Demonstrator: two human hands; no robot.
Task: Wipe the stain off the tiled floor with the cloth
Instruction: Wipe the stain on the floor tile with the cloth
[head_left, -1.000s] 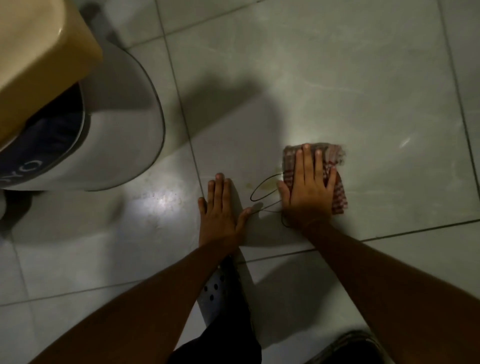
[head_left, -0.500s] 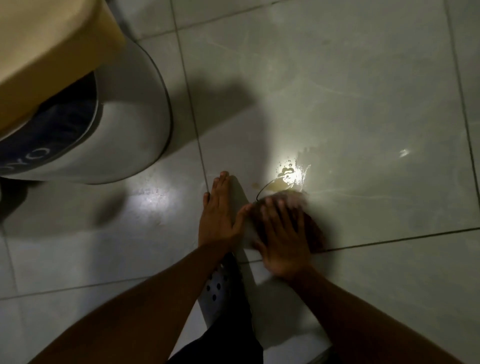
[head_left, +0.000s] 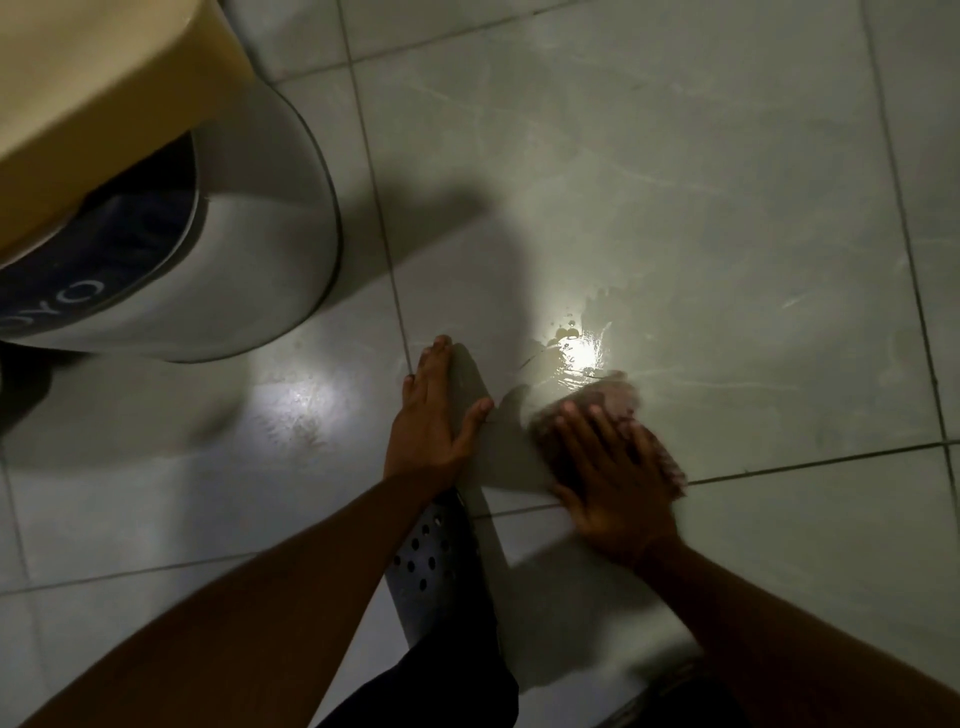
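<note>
A yellowish wet stain (head_left: 563, 358) glistens on the pale tiled floor (head_left: 675, 234) under a bright light spot. Just below it lies a reddish checked cloth (head_left: 605, 402), blurred by motion, with my right hand (head_left: 610, 478) pressed flat on top of it. Only the cloth's far edge and right side show past my fingers. My left hand (head_left: 434, 421) rests flat on the tile to the left, fingers together, holding nothing.
A white rounded appliance with a dark blue band (head_left: 208, 270) stands at the left under a tan ledge (head_left: 104, 78). A perforated grey shoe (head_left: 434, 571) sits below my left wrist. Grout lines (head_left: 805, 467) cross the floor.
My right hand dragged the cloth from the far right toward me and left over the stain, leaving a wet smear. Between the last two frames it shifted slightly. My left hand stayed planted.
</note>
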